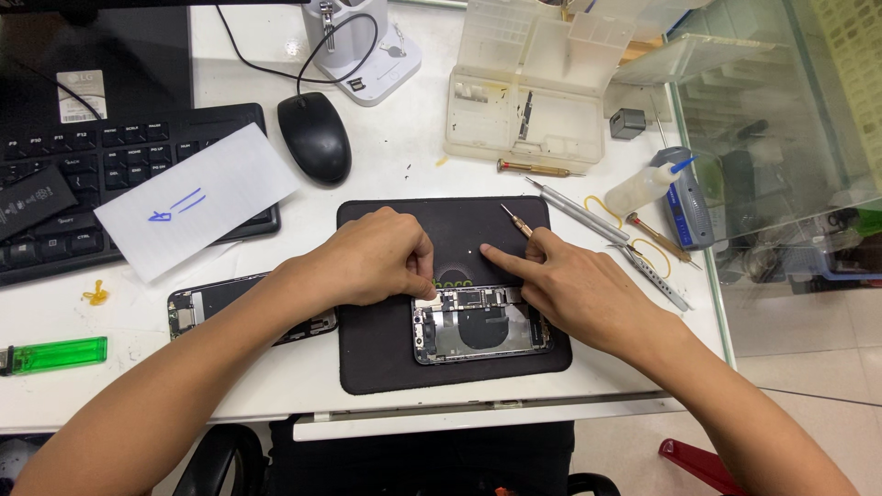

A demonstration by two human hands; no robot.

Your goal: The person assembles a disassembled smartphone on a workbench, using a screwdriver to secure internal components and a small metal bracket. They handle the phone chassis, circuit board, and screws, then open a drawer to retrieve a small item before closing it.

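Lighter: a green lighter [57,355] lies at the near left edge of the white desk [404,156].
Keyboard: a black keyboard [101,174] sits at the far left, a white slip of paper [195,197] with blue pen marks lying across its right end and a flat black battery [32,200] resting on its left keys.
Removed screen: a phone screen panel [207,303] lies face down just left of the mat, partly under the left forearm.
Mouse: a black mouse [315,136] stands beyond the mat, its cable running up to a white stand [367,46].
Mat: a black work mat [386,349] lies at the desk's near middle.
Left hand: the left hand [372,257] is curled, fingertips pinched together on a small part at the top left corner of the phone; what it grips is too small to tell.
Opened phone: the opened phone [482,323] lies on the mat, insides up, between both hands.
Right hand: the right hand [574,289] holds a thin screwdriver [516,222] in a closed grip, index finger stretched out along the phone's top edge.
Parts box: a clear plastic parts box [528,92] stands open beyond the mat.
Tools: more screwdrivers [588,216], a small squeeze bottle [643,188] and yellow rubber bands [654,255] lie right of the mat.
Glass case: a glass case [790,138] fills the right side.
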